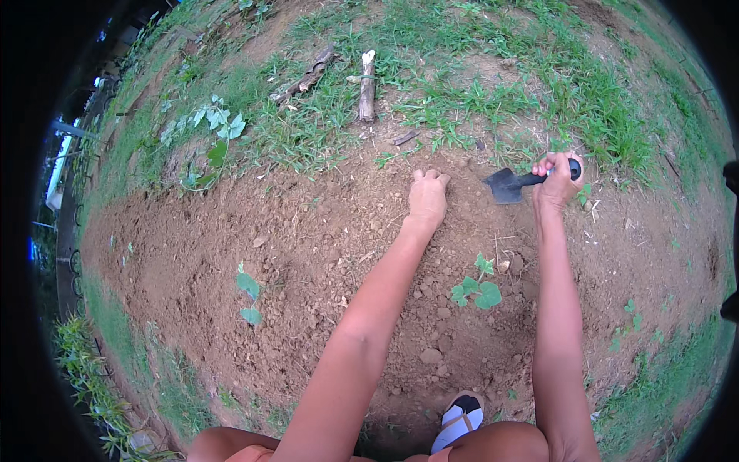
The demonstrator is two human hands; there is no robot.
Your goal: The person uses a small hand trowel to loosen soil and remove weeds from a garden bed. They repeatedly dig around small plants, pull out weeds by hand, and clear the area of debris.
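Note:
My right hand [558, 179] grips the black handle of a hand trowel [506, 186]. Its dark blade points left, with the tip at the loose brown soil [323, 248]. To the left of the blade, my left hand [428, 195] rests on the soil with its fingertips down in the dirt. The fingers are bent, and whether they pinch anything is hidden from above. A young broad-leaved seedling [478, 291] grows between my forearms. Another seedling [249, 290] stands further left in the tilled bed.
Beyond the bed lie a short cut stick [367, 86] and a piece of rough bark [307, 75] among grass [415, 34]. A leafy vine [218, 130] spreads at the upper left. My sandalled foot [462, 417] is near the bottom edge. Small seedlings [629, 323] grow at the right.

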